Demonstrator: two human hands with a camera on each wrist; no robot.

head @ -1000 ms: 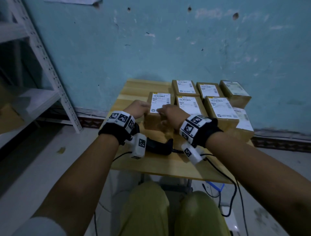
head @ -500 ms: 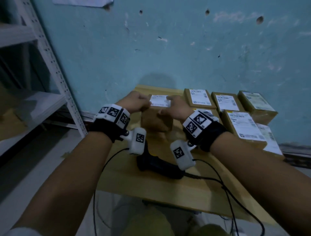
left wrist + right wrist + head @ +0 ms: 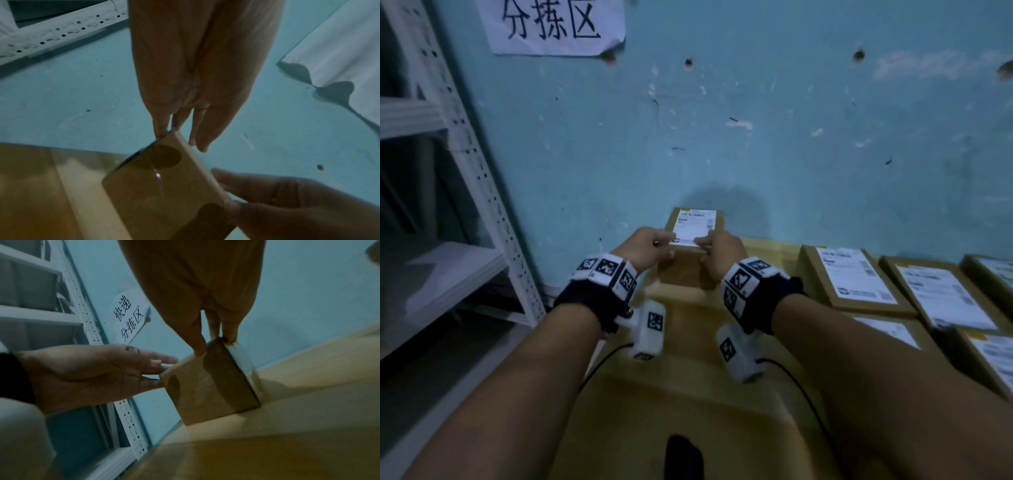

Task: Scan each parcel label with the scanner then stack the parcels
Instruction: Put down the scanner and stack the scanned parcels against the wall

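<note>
1. Small brown cardboard parcel with a white printed label on top [image 3: 693, 240] at the far left corner of the pale wooden table [image 3: 674, 394], close to the teal wall [image 3: 756, 137]; bottom edge down on the wood in the right wrist view, slightly tilted.
2. Left hand [image 3: 645, 250] on the parcel's left side, fingers long and nearly straight, tips touching the upper edge — pressing, not wrapping.
3. Right hand [image 3: 722, 255] on the right side, thumb and fingers pinching the top corner.
4. Both forearms stretched well forward, wrists level, palms facing each other across the box.
5. Black handheld scanner [image 3: 683, 459] lying near the front table edge, in neither hand.
6. Other labelled cardboard parcels [image 3: 854, 281] flat in rows to the right, well apart from the held one.
7. Risk, as judged: parcel close to the left table edge — a sideways push could tip it off.
8. Risk: light fingertip hold only; a quick release could leave the box skewed, a poor base for stacking.
9. Risk: black cable [image 3: 801, 394] running under the right forearm — pulling back could snag it and drag the scanner.
</note>
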